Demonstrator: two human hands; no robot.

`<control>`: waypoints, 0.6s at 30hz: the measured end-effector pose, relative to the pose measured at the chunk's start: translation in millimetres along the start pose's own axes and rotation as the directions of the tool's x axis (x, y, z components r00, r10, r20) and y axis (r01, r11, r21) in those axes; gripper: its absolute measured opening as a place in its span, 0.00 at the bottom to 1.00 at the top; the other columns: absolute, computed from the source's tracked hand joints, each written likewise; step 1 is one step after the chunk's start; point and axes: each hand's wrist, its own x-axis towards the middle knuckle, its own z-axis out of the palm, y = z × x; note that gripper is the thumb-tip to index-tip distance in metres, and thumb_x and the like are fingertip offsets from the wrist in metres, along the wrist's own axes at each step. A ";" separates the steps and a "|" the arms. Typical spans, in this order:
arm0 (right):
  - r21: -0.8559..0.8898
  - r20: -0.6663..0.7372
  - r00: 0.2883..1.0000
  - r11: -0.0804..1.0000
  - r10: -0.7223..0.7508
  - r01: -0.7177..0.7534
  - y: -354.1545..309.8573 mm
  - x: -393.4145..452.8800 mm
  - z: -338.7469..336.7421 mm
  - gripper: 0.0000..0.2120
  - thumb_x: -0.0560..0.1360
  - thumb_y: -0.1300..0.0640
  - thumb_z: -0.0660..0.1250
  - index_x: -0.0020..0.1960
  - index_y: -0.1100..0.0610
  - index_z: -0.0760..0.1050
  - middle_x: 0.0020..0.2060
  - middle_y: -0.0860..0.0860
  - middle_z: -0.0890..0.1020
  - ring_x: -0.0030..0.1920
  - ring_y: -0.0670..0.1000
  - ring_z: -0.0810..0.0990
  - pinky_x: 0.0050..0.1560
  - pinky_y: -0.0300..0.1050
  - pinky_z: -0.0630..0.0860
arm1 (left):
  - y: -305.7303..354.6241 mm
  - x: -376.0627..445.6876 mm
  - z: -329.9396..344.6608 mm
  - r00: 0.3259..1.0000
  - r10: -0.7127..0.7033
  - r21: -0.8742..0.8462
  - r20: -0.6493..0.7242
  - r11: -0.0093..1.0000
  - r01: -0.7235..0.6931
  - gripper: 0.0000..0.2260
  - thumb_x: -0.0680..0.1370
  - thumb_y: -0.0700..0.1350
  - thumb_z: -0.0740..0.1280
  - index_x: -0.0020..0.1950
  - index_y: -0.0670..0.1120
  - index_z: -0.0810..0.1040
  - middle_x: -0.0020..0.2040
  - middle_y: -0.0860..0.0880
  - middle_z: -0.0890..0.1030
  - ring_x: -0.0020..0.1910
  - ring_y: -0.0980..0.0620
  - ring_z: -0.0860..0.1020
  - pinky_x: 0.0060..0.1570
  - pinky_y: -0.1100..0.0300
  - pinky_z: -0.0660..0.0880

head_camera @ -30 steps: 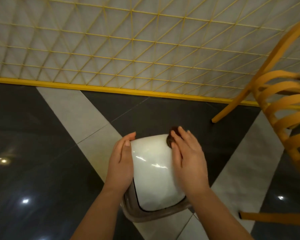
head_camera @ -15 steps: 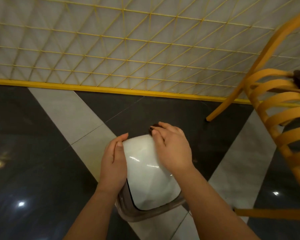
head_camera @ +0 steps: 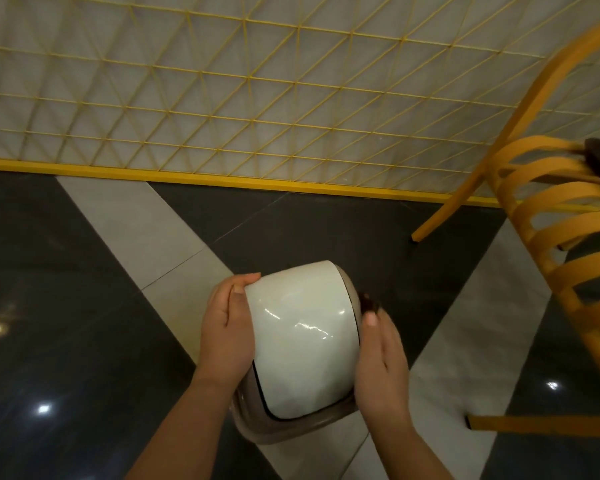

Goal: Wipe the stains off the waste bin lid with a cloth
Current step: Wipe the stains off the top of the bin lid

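Head view, looking down. Landmark: the glossy white domed plastic waste bin lid [head_camera: 303, 337], sitting on its taupe bin body [head_camera: 274, 427] on the dark grey polished floor [head_camera: 66, 306]; a pale grey diagonal floor band [head_camera: 136, 230] runs under the bin from far left to near right.

Left of the lid: the left hand [head_camera: 227, 336] lies flat against the lid's left side. Fingers are pressed together and extended, tips reaching the lid's far left corner; thumb lies along the edge. It is not curled around anything, only braced on the surface.

Lid itself: tilted with its curved top toward the camera, two bright light reflections across the middle. No stains can be made out on the visible face.

Right of the lid: the right hand [head_camera: 383, 362] is edge-on against the lid's right side, fingers together and pointing away from the camera. A small dark brown cloth [head_camera: 368, 303] shows just past the fingertips, touching the lid's right rim. The hand is motion-blurred; cannot tell how the cloth is gripped.

Beyond the lid: a white wall panel with a yellow wire lattice [head_camera: 257, 98] and a yellow baseboard [head_camera: 222, 180].

Far right of the lid, well apart: a yellow slatted bentwood chair [head_camera: 551, 220], with something dark on its seat.
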 end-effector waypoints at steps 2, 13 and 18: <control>-0.141 0.005 0.983 0.973 -0.181 0.180 -19.7 15.3 7.7 0.23 0.79 0.38 0.49 0.71 0.41 0.64 0.70 0.40 0.67 0.68 0.40 0.63 0.69 0.45 0.59 | 1.0 0.0 -0.3 1.000 -0.015 0.006 0.005 1.000 0.015 0.12 0.83 0.50 0.54 0.55 0.59 0.78 0.57 0.54 0.78 0.55 0.53 0.77 0.54 0.53 0.76; -0.589 0.253 0.757 0.525 -0.602 0.615 15.4 -15.7 21.2 0.25 0.81 0.43 0.46 0.77 0.45 0.51 0.77 0.46 0.53 0.76 0.49 0.47 0.73 0.53 0.46 | 4.8 -5.0 0.2 0.998 -0.050 -0.048 -0.031 0.998 0.048 0.12 0.83 0.52 0.55 0.55 0.59 0.78 0.54 0.52 0.80 0.51 0.51 0.80 0.50 0.50 0.79; -0.560 0.049 0.881 0.717 -0.471 0.415 -6.8 9.8 27.8 0.26 0.79 0.41 0.42 0.76 0.44 0.51 0.77 0.45 0.51 0.76 0.47 0.43 0.74 0.52 0.41 | -3.0 -20.9 14.6 0.992 -0.036 -0.070 -0.123 0.997 0.027 0.11 0.82 0.53 0.54 0.56 0.61 0.76 0.57 0.52 0.78 0.54 0.52 0.78 0.52 0.50 0.78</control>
